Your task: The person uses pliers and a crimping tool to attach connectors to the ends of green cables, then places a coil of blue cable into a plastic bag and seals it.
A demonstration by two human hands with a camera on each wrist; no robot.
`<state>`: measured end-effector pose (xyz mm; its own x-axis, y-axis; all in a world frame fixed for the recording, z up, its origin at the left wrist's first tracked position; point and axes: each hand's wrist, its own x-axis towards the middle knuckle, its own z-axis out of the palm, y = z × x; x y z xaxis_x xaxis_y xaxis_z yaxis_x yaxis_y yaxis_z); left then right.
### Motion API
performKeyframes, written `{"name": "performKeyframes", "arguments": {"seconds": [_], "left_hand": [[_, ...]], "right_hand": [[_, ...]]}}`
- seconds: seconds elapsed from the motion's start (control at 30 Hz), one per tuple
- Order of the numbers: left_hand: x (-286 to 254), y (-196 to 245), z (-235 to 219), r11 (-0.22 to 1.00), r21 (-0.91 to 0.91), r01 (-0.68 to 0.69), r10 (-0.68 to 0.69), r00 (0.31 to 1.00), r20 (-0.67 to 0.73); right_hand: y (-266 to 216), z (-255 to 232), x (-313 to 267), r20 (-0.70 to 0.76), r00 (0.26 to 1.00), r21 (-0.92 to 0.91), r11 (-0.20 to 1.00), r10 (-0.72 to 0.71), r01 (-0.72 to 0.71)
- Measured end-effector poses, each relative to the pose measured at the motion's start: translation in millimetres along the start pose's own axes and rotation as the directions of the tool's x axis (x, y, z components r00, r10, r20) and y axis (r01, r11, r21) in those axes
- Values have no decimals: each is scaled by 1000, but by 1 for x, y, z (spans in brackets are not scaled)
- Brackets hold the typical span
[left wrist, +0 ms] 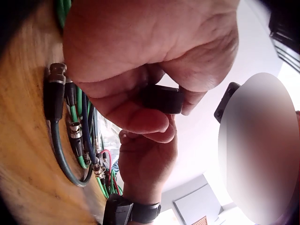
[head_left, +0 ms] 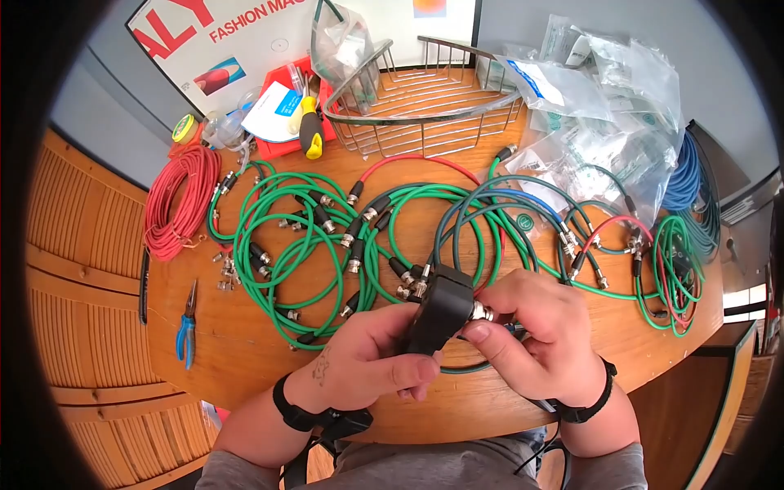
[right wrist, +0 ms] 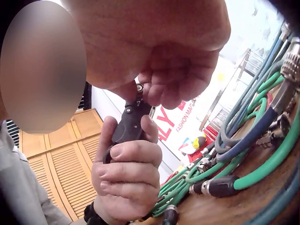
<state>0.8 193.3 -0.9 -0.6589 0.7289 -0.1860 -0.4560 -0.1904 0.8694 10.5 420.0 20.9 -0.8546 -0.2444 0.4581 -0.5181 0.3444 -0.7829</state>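
My left hand (head_left: 359,359) grips a small black box (head_left: 441,309) over the front part of the table, its thumb along the near side. A silver BNC connector (head_left: 482,311) sticks out of the box's right face, and the thumb and forefinger of my right hand (head_left: 549,335) pinch it. In the right wrist view the black case (right wrist: 132,123) shows small screws, with the left fingers (right wrist: 129,171) wrapped round it. The left wrist view shows only one end of the box (left wrist: 164,98); the palm hides the rest.
Coiled green cables (head_left: 286,245) with BNC plugs spread behind the hands. Pliers (head_left: 186,331) and a red coil (head_left: 181,200) lie left. A wire basket (head_left: 425,122), a red bin (head_left: 273,149) with a yellow-black screwdriver (head_left: 310,131) and plastic bags (head_left: 604,106) stand at the back.
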Motion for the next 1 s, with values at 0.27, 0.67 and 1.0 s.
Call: {"name": "performKeyframes", "arguments": {"seconds": [0.27, 0.67, 1.0], "left_hand": [[2, 1, 2, 1000, 12, 16, -15, 1000, -8], [0, 0, -1, 996, -82, 37, -34, 999, 43], [-1, 3, -2, 992, -70, 103, -99, 993, 59]], "right_hand": [[-12, -6, -4, 426, 732, 500, 536, 532, -680], [-2, -1, 4, 19, 998, -71, 995, -63, 64], [-14, -8, 0, 506, 624, 509, 377, 596, -774]]}}
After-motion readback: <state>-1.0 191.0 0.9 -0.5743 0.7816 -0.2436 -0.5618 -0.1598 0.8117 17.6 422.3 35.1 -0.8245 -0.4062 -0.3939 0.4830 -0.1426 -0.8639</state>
